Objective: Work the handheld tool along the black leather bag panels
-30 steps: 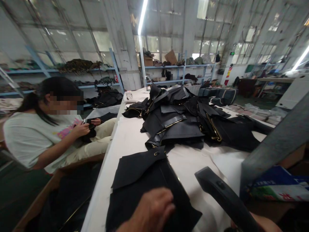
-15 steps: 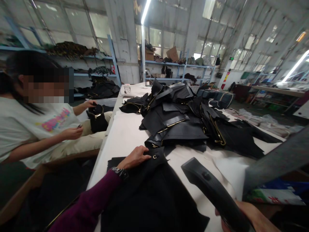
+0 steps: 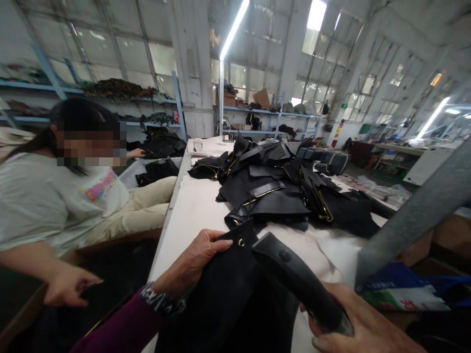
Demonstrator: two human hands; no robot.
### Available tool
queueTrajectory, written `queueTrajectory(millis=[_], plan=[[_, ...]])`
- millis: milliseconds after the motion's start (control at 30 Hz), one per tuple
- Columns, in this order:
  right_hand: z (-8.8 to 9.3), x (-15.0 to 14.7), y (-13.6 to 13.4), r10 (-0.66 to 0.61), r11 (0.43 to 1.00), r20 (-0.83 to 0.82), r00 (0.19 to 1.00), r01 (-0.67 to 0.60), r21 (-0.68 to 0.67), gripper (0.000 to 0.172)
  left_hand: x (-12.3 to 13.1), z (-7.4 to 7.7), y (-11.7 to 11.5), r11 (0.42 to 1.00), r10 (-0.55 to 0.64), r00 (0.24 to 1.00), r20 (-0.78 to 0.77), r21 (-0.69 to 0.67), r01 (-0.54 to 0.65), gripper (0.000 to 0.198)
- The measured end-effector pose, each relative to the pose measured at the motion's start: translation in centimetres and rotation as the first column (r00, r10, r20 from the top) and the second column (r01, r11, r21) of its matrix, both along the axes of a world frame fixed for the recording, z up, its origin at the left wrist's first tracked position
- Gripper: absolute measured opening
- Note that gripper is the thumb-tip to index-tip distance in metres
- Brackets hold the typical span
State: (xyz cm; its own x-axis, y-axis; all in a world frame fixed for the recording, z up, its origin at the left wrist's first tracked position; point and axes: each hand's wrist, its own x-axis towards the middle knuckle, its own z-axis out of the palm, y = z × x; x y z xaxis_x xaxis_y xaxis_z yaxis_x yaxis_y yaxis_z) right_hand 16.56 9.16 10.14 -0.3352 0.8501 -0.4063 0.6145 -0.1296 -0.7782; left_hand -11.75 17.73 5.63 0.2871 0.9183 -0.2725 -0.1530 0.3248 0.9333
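Note:
My left hand (image 3: 193, 261) grips the upper edge of a black fabric piece (image 3: 228, 299) with a small gold ring near its corner, lifting it off the white table (image 3: 191, 211). My right hand (image 3: 356, 328) is closed around the lower end of a long black tool (image 3: 294, 279), which slants up and left over the fabric piece. Behind them lies a heap of black bag parts (image 3: 279, 191) with gold zippers.
A person in a white T-shirt (image 3: 47, 201) sits at the left edge of the table, one hand (image 3: 68, 289) low, the other reaching back to black items. A grey metal bar (image 3: 415, 215) crosses the right side above a printed box (image 3: 405, 294). Blue shelves line the back wall.
My left hand has lifted the fabric piece's edge and drawn it nearer. My right hand has brought the black tool left, over the fabric. The seated person lowered one hand and put the black bag down.

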Motion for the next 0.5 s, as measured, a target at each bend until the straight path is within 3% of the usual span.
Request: queueTrajectory(millis=[167, 267, 367, 500], plan=[[-0.3, 0.0, -1.4, -0.006, 0.994, -0.054, 0.998, 0.012, 0.11, 0.032, 0.6, 1.0, -2.5, 0.999, 0.001, 1.0, 0.017, 0.034, -0.002, 0.02], [-0.3, -0.4, -2.3, 0.045, 0.997, -0.12, 0.992, -0.037, 0.068, 0.033, 1.1, 1.4, -4.0, 0.998, -0.02, 1.0, 0.013, 0.059, 0.019, 0.018], [0.1, -0.8, -3.0, 0.055, 0.998, -0.161, 0.985, -0.047, 0.048, 0.027, 1.7, 1.7, -5.5, 0.996, -0.045, 0.999, -0.008, 0.082, 0.046, 0.02], [0.7, 0.2, -4.2, 0.056, 0.988, -0.173, 0.983, -0.03, 0.153, 0.021, 1.8, 2.5, -6.4, 0.991, -0.003, 0.997, -0.081, 0.135, 0.014, 0.026]])
